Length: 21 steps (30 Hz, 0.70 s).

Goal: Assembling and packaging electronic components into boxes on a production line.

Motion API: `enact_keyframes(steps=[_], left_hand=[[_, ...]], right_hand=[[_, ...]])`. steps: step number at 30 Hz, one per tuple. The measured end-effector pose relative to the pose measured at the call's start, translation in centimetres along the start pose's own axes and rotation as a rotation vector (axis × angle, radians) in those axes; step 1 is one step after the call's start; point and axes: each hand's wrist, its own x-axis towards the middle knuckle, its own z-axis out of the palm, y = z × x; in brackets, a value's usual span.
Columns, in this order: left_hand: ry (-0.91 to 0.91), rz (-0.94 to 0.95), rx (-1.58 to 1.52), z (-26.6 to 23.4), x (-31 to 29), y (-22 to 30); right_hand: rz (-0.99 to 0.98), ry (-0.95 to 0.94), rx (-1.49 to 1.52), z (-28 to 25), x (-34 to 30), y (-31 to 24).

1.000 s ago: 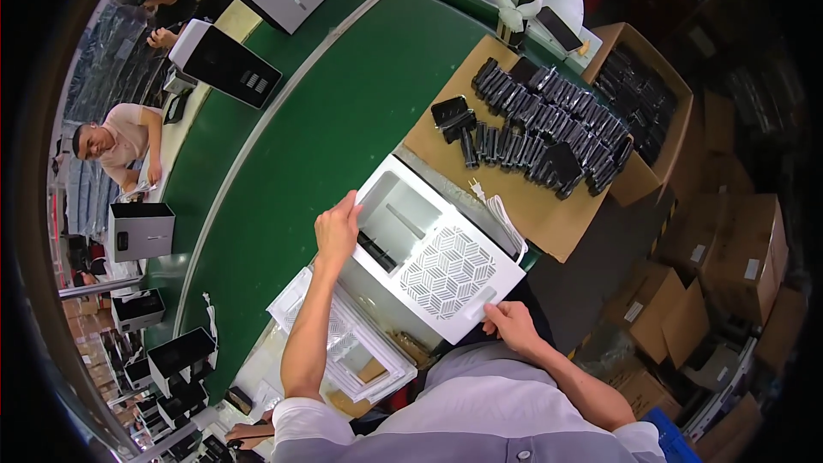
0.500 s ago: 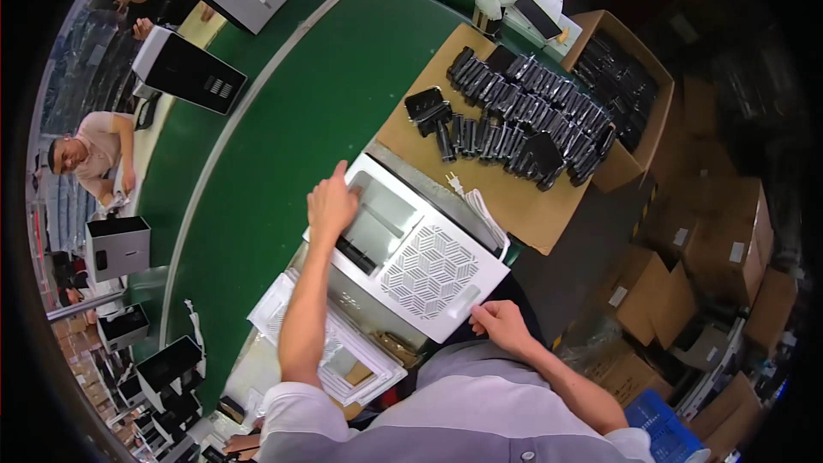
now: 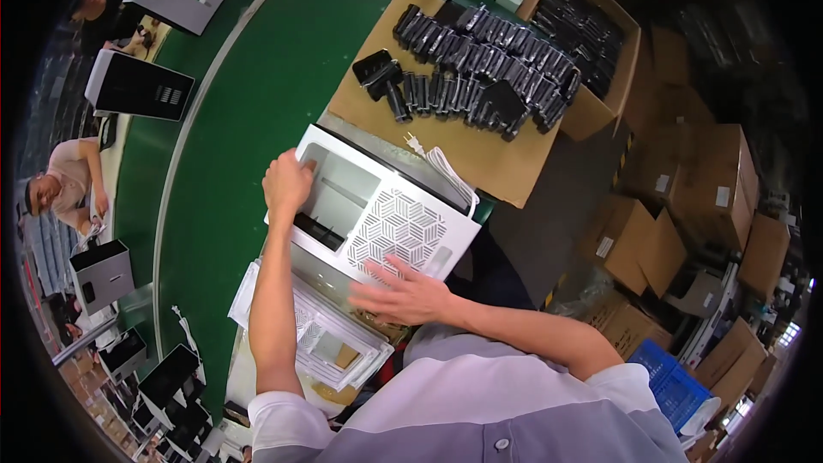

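Note:
A white appliance housing (image 3: 396, 230) lies in front of me on the bench, with a geometric slotted grille on one half and a rectangular opening on the other. My left hand (image 3: 289, 183) is closed around its far left edge, beside the opening. Over the near edge, by the grille, my right hand (image 3: 410, 293) is open, fingers spread, holding nothing; whether it touches the housing I cannot tell. A white power cord (image 3: 449, 173) with a two-pin plug lies along the far side. Stacked white frame panels (image 3: 370, 362), some with grilles, lie below the housing.
Rows of black plastic-wrapped parts (image 3: 489, 56) cover a cardboard sheet (image 3: 523, 167), beside a carton (image 3: 630, 69) of similar parts. A green conveyor (image 3: 249, 86) curves past on the left, with finished-looking units (image 3: 141, 83) and co-workers beyond it. Cartons (image 3: 707, 167) and a blue crate (image 3: 669, 386) stand right.
My right hand has moved left from the housing's near right corner to its near edge, its fingers opening out. The left hand keeps its place on the housing. The whole view has shifted.

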Motion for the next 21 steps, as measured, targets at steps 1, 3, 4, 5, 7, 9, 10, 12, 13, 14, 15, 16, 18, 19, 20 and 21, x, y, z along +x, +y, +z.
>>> enact_keyframes(steps=[1, 3, 4, 5, 7, 9, 10, 12, 13, 14, 15, 16, 18, 19, 20, 21], left_hand=[[0.001, 0.004, 0.008, 0.0, -0.1, 0.2], [-0.004, 0.015, -0.003, 0.1, -0.4, 0.5], [0.001, 0.011, 0.010, 0.6, -0.5, -0.1], [0.006, 0.007, 0.023, 0.9, -0.4, -0.6], [0.013, 0.016, 0.004, 1.2, -0.7, -0.8], [0.042, 0.022, 0.007, 1.2, -0.7, -0.6], [0.030, 0.020, 0.017, 1.0, -0.7, -0.6], [0.020, 0.033, 0.034, 0.5, -0.9, -0.2], [0.023, 0.025, 0.039, 0.3, -0.7, 0.1], [0.034, 0.026, 0.043, 0.2, -0.4, 0.5], [0.033, 0.036, 0.036, 0.3, -0.4, 0.6], [0.034, 0.046, 0.029, 0.3, -0.4, 0.6], [0.060, 0.040, 0.035, 0.3, -0.7, 0.7], [0.079, 0.023, 0.034, 0.5, -1.1, 0.3], [0.256, 0.229, 0.031, 1.3, -1.4, -2.1], [0.397, 0.345, 0.027, 1.4, -2.5, -0.8]], right_hand=[[0.009, -0.001, -0.011, 0.1, -0.1, 0.0], [0.104, -0.114, 0.100, 0.2, 0.1, 0.3], [0.107, -0.110, 0.088, -1.0, 0.9, 0.6], [0.184, -0.098, 0.009, -2.3, 1.7, 0.7], [0.272, -0.090, -0.073, -4.8, 2.8, 1.0], [0.253, 0.083, -0.133, -6.4, 3.6, 2.2], [0.187, 0.145, -0.190, -6.2, 2.8, 3.2], [0.287, 0.064, -0.142, -4.3, 0.4, 5.0], [0.360, -0.026, -0.092, -4.6, 0.1, 6.0], [0.248, -0.040, -0.101, -5.0, -0.4, 6.5], [0.250, -0.031, -0.103, -4.9, -0.4, 6.5], [0.263, -0.037, -0.090, -4.7, -0.3, 6.5], [0.278, -0.016, -0.006, -4.7, -0.3, 6.4], [0.270, -0.003, -0.001, -4.9, -0.8, 6.2], [0.204, 0.000, 0.063, -4.9, -1.4, 6.0], [0.165, 0.005, 0.109, -5.3, -2.6, 6.4]])
